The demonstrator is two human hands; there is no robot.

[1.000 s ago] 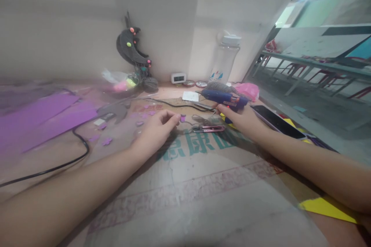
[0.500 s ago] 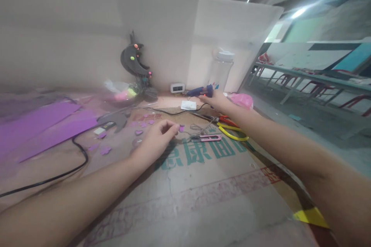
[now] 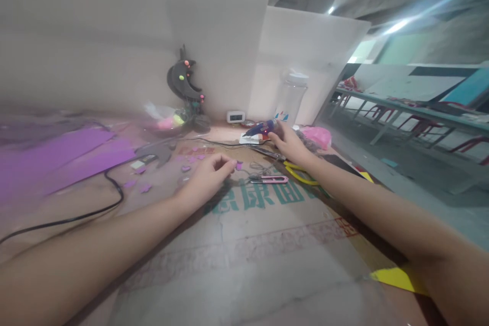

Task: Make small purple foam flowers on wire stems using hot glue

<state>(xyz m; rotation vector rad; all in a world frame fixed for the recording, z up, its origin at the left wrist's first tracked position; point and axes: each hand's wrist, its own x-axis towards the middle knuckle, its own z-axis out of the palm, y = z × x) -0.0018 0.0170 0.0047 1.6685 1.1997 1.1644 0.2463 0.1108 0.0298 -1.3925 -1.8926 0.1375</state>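
Two bare forearms, left hand (image 3: pixel 208 181) and right hand (image 3: pixel 289 143) ungloved, slender fingers (image 3: pixel 223 164)

I see the blue glue gun (image 3: pixel 261 128) gripped in my right hand (image 3: pixel 287 143) at the far side of the tabletop (image 3: pixel 267 265), nozzle pointing left, red light glowing. A small purple foam piece (image 3: pixel 239 165) lies flat just at my left hand's (image 3: pixel 208 179) fingertips.

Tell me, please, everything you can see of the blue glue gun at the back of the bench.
The glue gun is a blue, plastic-looking body, small and blurred here, with a red light glowing on its side. It lies roughly level, tip pointing left over a white card. The right hand wraps its rear end. Whether it rests on the bench or is lifted cannot be told.
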